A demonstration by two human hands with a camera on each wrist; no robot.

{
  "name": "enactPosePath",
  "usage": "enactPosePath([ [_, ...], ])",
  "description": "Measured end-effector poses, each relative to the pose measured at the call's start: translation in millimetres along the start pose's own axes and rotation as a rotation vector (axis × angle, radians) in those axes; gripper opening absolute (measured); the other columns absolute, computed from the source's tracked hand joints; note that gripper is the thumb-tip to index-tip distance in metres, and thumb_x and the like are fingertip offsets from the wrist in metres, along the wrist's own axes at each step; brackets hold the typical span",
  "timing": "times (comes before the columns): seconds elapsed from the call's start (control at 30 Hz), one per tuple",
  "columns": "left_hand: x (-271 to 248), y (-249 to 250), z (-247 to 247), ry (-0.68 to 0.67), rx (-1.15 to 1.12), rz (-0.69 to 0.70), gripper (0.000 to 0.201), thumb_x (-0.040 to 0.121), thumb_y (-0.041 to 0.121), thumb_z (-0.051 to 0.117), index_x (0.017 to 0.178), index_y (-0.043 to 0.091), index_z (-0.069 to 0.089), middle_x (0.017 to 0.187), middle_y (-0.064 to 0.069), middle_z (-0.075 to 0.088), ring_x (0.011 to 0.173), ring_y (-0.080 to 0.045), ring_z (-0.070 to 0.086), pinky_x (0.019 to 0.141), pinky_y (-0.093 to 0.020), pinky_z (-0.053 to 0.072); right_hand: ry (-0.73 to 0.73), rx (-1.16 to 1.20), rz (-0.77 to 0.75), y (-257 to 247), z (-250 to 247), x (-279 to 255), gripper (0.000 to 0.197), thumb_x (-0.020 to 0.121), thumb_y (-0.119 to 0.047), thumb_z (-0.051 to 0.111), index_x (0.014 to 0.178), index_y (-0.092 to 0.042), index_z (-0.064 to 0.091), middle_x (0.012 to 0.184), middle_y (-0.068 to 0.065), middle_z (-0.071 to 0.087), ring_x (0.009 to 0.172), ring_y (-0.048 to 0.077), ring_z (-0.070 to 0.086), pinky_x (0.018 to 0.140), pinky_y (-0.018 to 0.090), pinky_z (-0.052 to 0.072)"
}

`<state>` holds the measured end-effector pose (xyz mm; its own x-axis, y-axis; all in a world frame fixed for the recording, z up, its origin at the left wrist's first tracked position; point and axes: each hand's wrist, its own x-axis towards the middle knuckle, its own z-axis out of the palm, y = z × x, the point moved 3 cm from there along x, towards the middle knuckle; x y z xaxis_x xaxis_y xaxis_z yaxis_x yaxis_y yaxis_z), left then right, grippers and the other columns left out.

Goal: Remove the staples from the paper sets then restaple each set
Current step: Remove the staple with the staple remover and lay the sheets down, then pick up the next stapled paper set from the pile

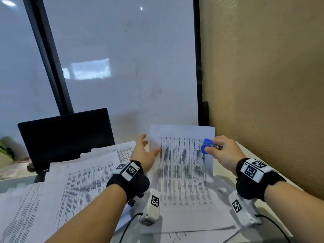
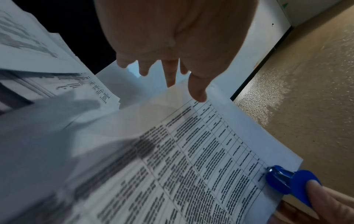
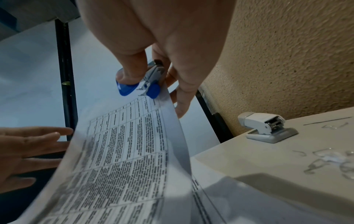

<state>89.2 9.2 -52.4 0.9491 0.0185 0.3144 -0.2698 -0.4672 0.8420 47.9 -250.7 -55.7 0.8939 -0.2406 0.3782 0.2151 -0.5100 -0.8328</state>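
A printed paper set [image 1: 182,155] [image 2: 191,159] [image 3: 124,144] stands lifted off the desk, its top edge raised. My right hand [image 1: 219,149] [image 3: 153,63] pinches a blue staple remover [image 1: 206,146] [image 2: 287,180] [image 3: 139,86], whose metal claws bite the set's upper right corner. My left hand [image 1: 143,151] [image 2: 172,53] is spread with straight fingers at the sheet's left edge, the thumb touching the paper. A white stapler [image 3: 266,127] sits on the desk by the wall, seen only in the right wrist view.
More printed paper sets [image 1: 78,181] lie spread over the left of the desk. A dark monitor [image 1: 66,135] stands behind them. Several pulled staples [image 3: 329,160] lie near the stapler. A tan wall [image 1: 263,85] closes the right side.
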Motion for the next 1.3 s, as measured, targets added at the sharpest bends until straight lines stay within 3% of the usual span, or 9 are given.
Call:
enactPosePath([
  [0.17,-1.0,0.6,-6.1,0.159,-0.111,-0.038,0.033,0.088,0.028,0.068,0.117,0.017,0.057,0.116,-0.01,0.064,0.1,-0.021,0.061,0.094,-0.04,0.051,0.01,0.014,-0.042,-5.5,0.3,1.9,0.034,0.086,-0.014,0.07,0.118,-0.003,0.065,0.12,0.002,0.053,0.096,0.016,0.054,0.084,0.023,0.036],
  [0.3,-4.4,9.5,-18.2,0.224,-0.243,-0.063,0.048,0.088,0.028,0.068,0.129,0.01,0.051,0.127,-0.011,0.061,0.113,-0.028,0.06,0.098,-0.042,0.048,-0.006,0.013,-0.115,-28.4,5.6,-1.3,0.033,0.085,-0.011,0.07,0.116,0.0,0.064,0.122,0.002,0.05,0.097,0.015,0.054,0.082,0.016,0.035],
  [0.43,-12.7,8.2,-35.0,0.173,-0.23,-0.094,0.061,0.07,0.048,0.075,0.113,0.007,0.058,0.109,-0.011,0.068,0.1,-0.029,0.065,0.09,-0.049,0.053,0.063,0.027,-0.194,-64.0,13.5,-1.3,0.027,0.085,-0.011,0.071,0.109,0.001,0.067,0.115,0.001,0.047,0.101,0.017,0.052,0.086,0.02,0.035],
  [0.53,-24.8,1.0,-51.5,0.032,-0.204,-0.153,0.032,0.083,0.025,0.074,0.09,-0.003,0.061,0.087,-0.017,0.068,0.081,-0.032,0.067,0.07,-0.044,0.056,0.134,0.086,-0.245,-93.0,20.4,0.1,0.018,0.084,-0.011,0.071,0.097,0.001,0.068,0.11,0.002,0.049,0.096,0.018,0.052,0.084,0.019,0.035],
  [0.7,-35.1,-25.3,-107.3,0.142,-0.216,-0.287,0.009,0.091,0.007,0.062,0.099,0.006,0.06,0.102,-0.021,0.066,0.085,-0.029,0.062,0.081,-0.044,0.056,0.05,0.12,-0.269,-129.2,53.1,-5.2,0.019,0.086,-0.015,0.069,0.1,-0.002,0.068,0.11,0.01,0.062,0.094,0.023,0.059,0.087,0.031,0.045],
  [0.87,-42.2,-66.7,-178.4,0.284,-0.052,-0.442,0.032,0.089,-0.001,0.059,0.12,-0.006,0.056,0.103,-0.021,0.061,0.085,-0.026,0.056,0.079,-0.04,0.051,-0.328,-0.157,-0.133,-117.3,104.5,-26.6,0.024,0.091,-0.022,0.062,0.098,0.001,0.065,0.075,0.01,0.058,0.065,0.017,0.048,0.057,0.025,0.035],
  [1.07,-53.6,-105.1,-226.0,0.298,0.367,-0.521,0.049,0.086,-0.003,0.056,0.133,-0.007,0.043,0.126,-0.028,0.056,0.114,-0.04,0.057,0.09,-0.039,0.049,-0.686,-0.464,0.001,-76.0,144.6,-38.1,0.022,0.094,-0.028,0.055,0.085,-0.008,0.058,0.079,0.01,0.058,0.068,0.021,0.053,0.063,0.028,0.039],
  [1.2,-52.9,-118.6,-225.6,0.138,0.511,-0.551,0.072,0.087,0.005,0.058,0.149,0.008,0.021,0.123,-0.018,0.054,0.104,-0.033,0.06,0.085,-0.037,0.052,-0.719,-0.715,0.046,-52.4,142.2,-37.2,0.03,0.094,-0.034,0.054,0.074,-0.013,0.048,0.064,0.001,0.044,0.057,0.017,0.039,0.057,0.027,0.031],
  [1.3,-49.9,-107.7,-208.4,0.036,0.587,-0.502,0.056,0.088,0.008,0.059,0.141,0.012,0.041,0.13,-0.014,0.053,0.106,-0.028,0.061,0.083,-0.033,0.054,-0.693,-0.792,0.091,-36.6,134.0,-33.2,0.031,0.093,-0.034,0.055,0.069,-0.015,0.048,0.062,-0.001,0.041,0.057,0.016,0.039,0.056,0.026,0.03],
])
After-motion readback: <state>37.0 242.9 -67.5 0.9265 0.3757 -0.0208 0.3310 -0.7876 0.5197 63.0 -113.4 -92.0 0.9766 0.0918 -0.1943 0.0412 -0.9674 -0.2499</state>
